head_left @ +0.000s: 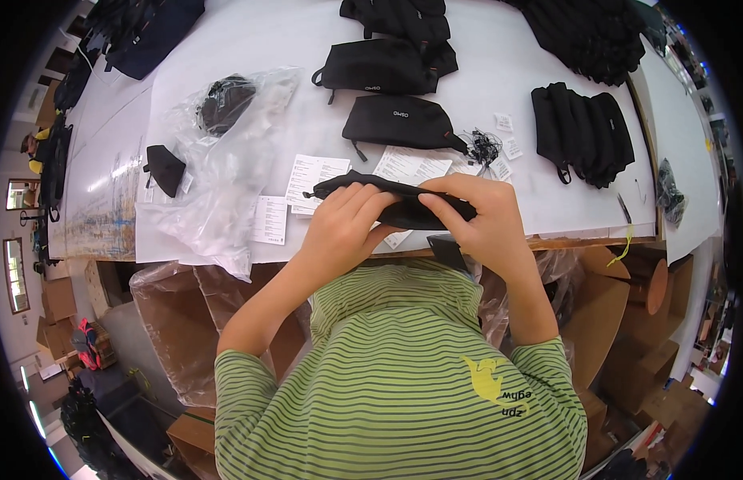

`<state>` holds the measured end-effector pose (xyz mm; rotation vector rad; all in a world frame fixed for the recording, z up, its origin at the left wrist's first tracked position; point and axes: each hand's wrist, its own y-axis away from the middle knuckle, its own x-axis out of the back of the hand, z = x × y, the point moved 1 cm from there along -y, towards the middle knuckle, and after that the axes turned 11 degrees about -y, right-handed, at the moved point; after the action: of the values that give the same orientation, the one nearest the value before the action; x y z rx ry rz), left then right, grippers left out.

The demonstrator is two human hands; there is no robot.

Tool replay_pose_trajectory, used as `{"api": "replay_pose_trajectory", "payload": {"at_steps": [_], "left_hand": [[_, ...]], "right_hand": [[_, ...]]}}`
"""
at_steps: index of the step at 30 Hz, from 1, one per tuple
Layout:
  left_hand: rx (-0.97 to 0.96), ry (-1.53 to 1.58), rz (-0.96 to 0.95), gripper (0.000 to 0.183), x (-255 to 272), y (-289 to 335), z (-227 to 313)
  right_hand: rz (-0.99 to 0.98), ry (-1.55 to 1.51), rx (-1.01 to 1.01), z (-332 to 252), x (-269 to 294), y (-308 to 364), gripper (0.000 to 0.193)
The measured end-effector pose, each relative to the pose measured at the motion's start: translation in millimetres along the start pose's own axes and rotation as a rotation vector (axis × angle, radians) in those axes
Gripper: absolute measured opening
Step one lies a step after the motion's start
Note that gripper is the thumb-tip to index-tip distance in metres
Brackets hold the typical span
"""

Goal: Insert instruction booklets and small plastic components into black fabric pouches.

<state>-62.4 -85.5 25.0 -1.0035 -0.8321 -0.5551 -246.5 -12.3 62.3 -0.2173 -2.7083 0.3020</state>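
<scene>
Both hands grip a black fabric pouch (411, 212) just above the front edge of the white table. My left hand (346, 222) is wrapped over its left part, fingers on top and thumb toward me. On the right end, my right hand (482, 218) pinches the fabric between thumb and fingers. A small pull tab sticks out at the pouch's left tip. Printed white sheets (314, 178) lie under and beside the hands. Beyond them rests another black pouch (399, 120), with a tangle of thin black cords (483, 147) and small white tags (503, 122) to its right.
More black pouches (377, 67) lie farther back, with a row of them (583, 134) at right. Crumpled clear plastic (227, 180) covers the left side near a small black piece (165, 170). Cardboard boxes (175, 328) stand below the table edge.
</scene>
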Motion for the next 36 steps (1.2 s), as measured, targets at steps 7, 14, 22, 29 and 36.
{"api": "replay_pose_trajectory", "payload": {"at_steps": [7, 14, 22, 29, 36], "left_hand": [[-0.048, -0.017, 0.040, 0.034, 1, 3, -2], [0.019, -0.004, 0.082, 0.023, 7, 4, -1], [0.334, 0.338, -0.179, 0.018, 6, 14, 9], [0.436, 0.308, -0.255, 0.017, 10, 32, -6], [0.515, 0.199, -0.472, 0.022, 28, 57, -17]], "right_hand": [[0.003, 0.004, 0.065, -4, -1, 4, 0.012], [-0.052, -0.541, -0.101, 12, 5, 10, 0.033], [0.033, -0.697, -0.590, 53, -26, 66, 0.070], [0.086, -1.006, -0.379, 70, 7, 75, 0.047], [0.112, -0.447, -0.553, 80, 68, 77, 0.011]]}}
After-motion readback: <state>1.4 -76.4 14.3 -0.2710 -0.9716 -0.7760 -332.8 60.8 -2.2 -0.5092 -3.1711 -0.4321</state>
